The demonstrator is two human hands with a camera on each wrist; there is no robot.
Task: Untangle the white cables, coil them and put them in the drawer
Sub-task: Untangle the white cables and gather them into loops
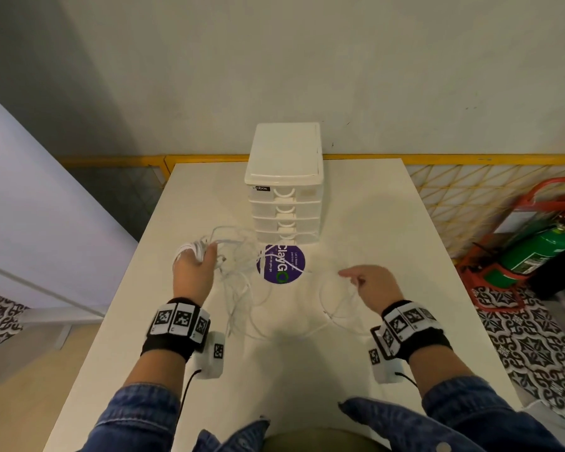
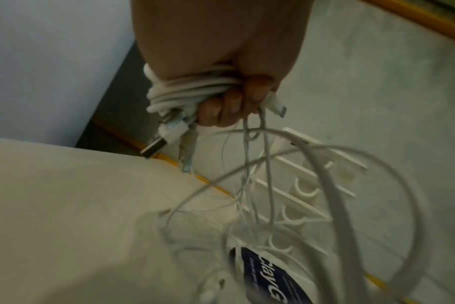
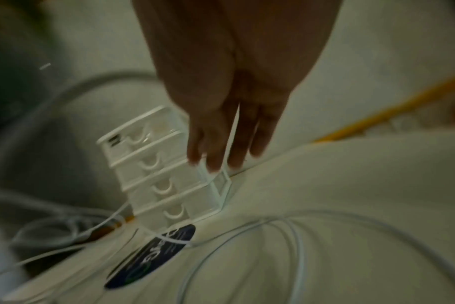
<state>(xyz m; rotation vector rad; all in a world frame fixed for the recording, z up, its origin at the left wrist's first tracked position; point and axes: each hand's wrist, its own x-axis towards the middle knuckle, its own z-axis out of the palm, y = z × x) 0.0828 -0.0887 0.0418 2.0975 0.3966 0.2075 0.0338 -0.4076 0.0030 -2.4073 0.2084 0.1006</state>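
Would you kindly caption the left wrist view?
Left hand grips a coiled white cable, loose strands trailing toward the drawer unit.

sticker point(image 1: 284, 264): round and purple, on the table at 6 o'clock of the drawers; large letters "clayGO", the O green; small lines beside them end in "as you go", the rest too small to read
label point(image 1: 261, 188): small and black, at the top left of the drawers' point(image 1: 282, 203) front; white letters "abox" readable, the start unclear
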